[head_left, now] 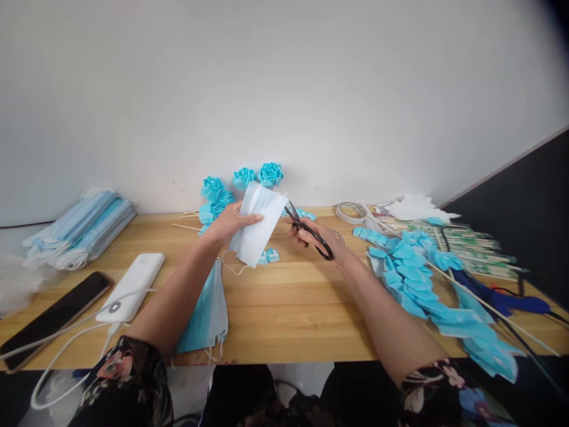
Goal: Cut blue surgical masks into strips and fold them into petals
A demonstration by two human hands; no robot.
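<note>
My left hand [231, 223] grips a white and pale blue face mask [258, 228], held up above the wooden table [288, 314]. My right hand [313, 237] holds black scissors [306, 228] by the handles, their blades at the mask's right edge. Several blue folded roses [242, 181] stand behind the mask against the wall. Small blue scraps [269, 255] lie under the mask. Another mask [207, 311] lies flat under my left forearm.
A stack of masks [82, 228] sits far left, with a dark phone [53, 317] and a white power bank [132, 286] with cables. To the right lie a tape roll [350, 212], a pile of cut blue pieces [413, 273], wooden sticks [471, 246] and a dark blue tool [502, 299].
</note>
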